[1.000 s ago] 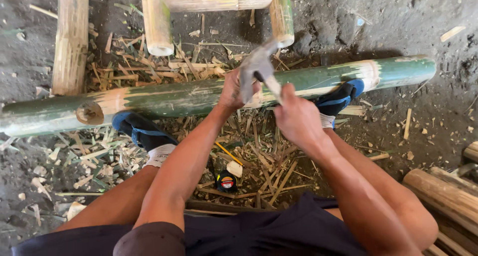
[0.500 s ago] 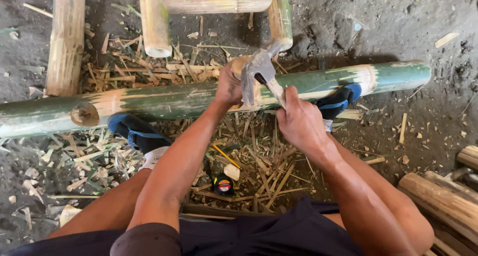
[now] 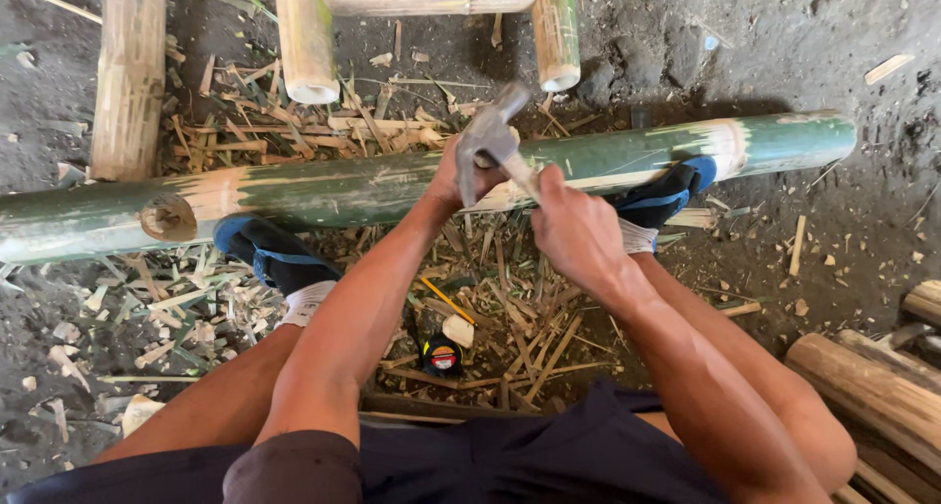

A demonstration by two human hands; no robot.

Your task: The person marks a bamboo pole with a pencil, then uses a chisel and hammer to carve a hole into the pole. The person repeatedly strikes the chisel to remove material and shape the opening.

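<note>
Green bamboo pole [image 3: 392,185] lying left-to-right across mid-frame; right hand [image 3: 578,231] gripping hammer [image 3: 487,139] above it, left hand [image 3: 449,178] seemingly pressed, fingers hidden.

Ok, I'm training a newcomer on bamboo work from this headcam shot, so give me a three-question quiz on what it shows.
1. True or false: the right hand grips the handle of the hammer.
2. What pins the green bamboo pole to the ground? A) a clamp B) both feet in blue shoes C) a rope
3. Fill in: the left hand rests on the pole right beside the hammer's ____.

Key
1. True; the hammer is raised just above the pole.
2. B; the left shoe and right shoe both press against the pole.
3. Head.
</note>
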